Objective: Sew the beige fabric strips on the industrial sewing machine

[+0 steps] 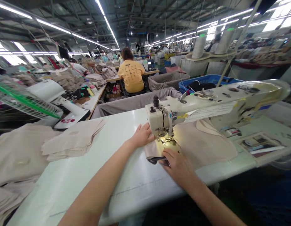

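Observation:
A beige fabric piece (pixel 204 146) lies under the head of a white sewing machine (pixel 159 121), spreading to the right along its bed. Lit by the machine lamp, a shiny gold-coloured metal plate (pixel 170 143) shows below the presser foot. My left hand (pixel 141 135) rests left of the needle area, fingers stretched out, their tips at the fabric and partly behind the machine head. Closer to me, my right hand (pixel 177 161) pinches the fabric's near edge in front of the plate, fingers on top and thumb below. The needle tip is too small to make out.
Stacked beige fabric pieces (pixel 72 139) and a larger pile (pixel 20 153) lie left on the pale table (pixel 126 191). A white fan (pixel 49 94) stands behind them. Thread cones (pixel 198 47), a blue bin (pixel 183 86) and a seated person in yellow (pixel 131 75) are beyond.

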`<move>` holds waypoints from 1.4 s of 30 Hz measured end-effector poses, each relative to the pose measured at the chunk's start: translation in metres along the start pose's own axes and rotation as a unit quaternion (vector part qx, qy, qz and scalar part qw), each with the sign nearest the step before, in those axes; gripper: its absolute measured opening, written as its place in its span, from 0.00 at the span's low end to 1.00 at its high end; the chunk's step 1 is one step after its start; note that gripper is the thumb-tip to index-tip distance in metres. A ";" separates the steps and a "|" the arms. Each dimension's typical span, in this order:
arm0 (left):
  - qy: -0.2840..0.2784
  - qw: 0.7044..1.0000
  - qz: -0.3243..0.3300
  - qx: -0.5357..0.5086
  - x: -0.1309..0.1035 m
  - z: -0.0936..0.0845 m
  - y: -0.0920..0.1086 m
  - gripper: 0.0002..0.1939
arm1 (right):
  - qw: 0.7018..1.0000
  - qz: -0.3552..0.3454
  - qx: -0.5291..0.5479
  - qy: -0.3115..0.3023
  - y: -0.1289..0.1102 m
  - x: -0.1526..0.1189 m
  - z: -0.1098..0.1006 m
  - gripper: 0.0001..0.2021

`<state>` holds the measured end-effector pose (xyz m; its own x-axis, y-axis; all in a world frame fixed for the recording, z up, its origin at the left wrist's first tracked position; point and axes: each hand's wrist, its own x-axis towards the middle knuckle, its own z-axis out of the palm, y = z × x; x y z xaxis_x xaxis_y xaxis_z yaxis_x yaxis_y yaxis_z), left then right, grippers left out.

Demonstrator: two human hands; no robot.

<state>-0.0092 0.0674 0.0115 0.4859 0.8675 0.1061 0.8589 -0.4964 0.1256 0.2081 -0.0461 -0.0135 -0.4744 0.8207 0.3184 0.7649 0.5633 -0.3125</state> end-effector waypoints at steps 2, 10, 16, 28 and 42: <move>-0.018 1.000 0.008 0.010 0.000 -0.001 0.002 0.17 | 1.000 0.002 0.000 -0.002 -0.001 0.001 -0.002 0.03; -0.029 0.999 -0.012 0.026 -0.001 -0.001 0.004 0.19 | 1.000 0.001 0.017 -0.020 0.001 0.003 -0.001 0.03; -0.037 0.999 -0.015 0.036 0.001 -0.002 0.001 0.17 | 0.999 -0.022 0.015 -0.024 0.004 0.010 -0.005 0.02; 0.002 0.999 0.025 0.046 -0.042 -0.009 0.060 0.10 | 1.000 -0.022 0.001 -0.022 0.008 0.005 -0.003 0.07; 0.046 0.988 0.140 -0.047 -0.051 -0.004 0.046 0.14 | 0.998 0.021 -0.032 -0.059 0.007 0.036 -0.011 0.13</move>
<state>0.0052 0.0004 0.0164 0.6820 0.6916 0.2377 0.6722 -0.7209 0.1687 0.2012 -0.0141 0.0059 -0.4867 0.8510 0.1973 0.8095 0.5243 -0.2644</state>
